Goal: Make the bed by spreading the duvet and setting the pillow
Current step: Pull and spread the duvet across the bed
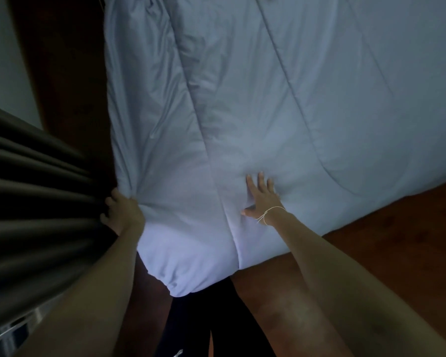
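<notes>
The duvet (281, 99) is a pale blue-grey, soft padded cover with long stitched seams that run in gentle curves down its length. It lies spread over the bed and fills most of the view, and its near corner hangs down over the bed's end in a rounded, puffy fold. The right part looks smooth and flat. The left part has many fine wrinkles and deep folds along the edge.

The left hand (121, 212) is at the duvet's left edge, near the corner. Its fingers are curled closed around a bunch of the fabric, and creases spread out from this grip like a fan. The right hand (262, 197) lies flat on top of the duvet just beside a seam, palm down, fingers open and straight, thumb out to the side. A thin light string bracelet (271, 213) is around its wrist.

To the left of the bed hangs a dark curtain (31, 191) with heavy, even pleats. The floor (397, 240) is dark reddish-brown wood with a slight shine.
</notes>
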A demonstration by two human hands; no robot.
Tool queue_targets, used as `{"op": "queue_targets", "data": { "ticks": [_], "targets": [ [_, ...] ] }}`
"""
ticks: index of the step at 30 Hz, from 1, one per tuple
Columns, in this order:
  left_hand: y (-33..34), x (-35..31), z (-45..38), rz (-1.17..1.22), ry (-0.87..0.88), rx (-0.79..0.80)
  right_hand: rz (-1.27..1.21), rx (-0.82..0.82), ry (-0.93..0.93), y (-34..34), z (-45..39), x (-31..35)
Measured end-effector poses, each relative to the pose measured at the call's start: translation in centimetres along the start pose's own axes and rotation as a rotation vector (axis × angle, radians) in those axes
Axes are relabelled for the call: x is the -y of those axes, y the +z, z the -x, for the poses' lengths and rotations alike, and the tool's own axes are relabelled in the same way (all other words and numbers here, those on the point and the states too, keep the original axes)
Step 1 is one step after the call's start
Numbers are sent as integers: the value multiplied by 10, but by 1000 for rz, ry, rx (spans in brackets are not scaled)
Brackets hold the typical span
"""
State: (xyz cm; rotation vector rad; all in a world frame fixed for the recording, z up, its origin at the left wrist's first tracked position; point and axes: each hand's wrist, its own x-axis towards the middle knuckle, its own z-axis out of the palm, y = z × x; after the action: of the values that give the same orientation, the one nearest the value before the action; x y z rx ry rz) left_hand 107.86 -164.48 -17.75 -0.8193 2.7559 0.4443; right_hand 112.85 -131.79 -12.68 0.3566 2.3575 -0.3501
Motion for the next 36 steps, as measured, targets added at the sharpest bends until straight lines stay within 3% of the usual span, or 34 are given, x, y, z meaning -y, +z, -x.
{"op": "queue_targets", "data": {
  "ticks": [1,2,3,5,7,9,12,16,22,29,36],
  "targets": [
    [-1,-5,7,-79,110,-111,-2,11,-9,-1,-3,-2],
    [-4,-11,13,-159,251,-125,-1,22,-15,-2,-4,-3],
    [-3,-13,18,-242,423,-86,-2,32,-24,-3,-5,-5],
    [4,-17,30,-283,758,169,-5,44,-43,-5,-4,-8],
    [8,-23,50,-293,805,522,-3,58,-67,-7,-3,-12],
    [5,-28,64,-313,658,700,-1,71,-91,-11,1,-15],
    [-21,-38,72,-331,567,670,20,93,-111,-14,9,-19],
    [-71,-38,53,-245,497,514,43,94,-116,-15,16,-18],
    [-123,-10,8,-322,428,320,-43,49,-58,-21,27,1],
    [-158,-52,-52,-254,601,272,-432,-58,120,-53,25,37],
    [-207,-103,-140,-190,853,242,-568,-231,165,-96,-6,145]
  ]
}}
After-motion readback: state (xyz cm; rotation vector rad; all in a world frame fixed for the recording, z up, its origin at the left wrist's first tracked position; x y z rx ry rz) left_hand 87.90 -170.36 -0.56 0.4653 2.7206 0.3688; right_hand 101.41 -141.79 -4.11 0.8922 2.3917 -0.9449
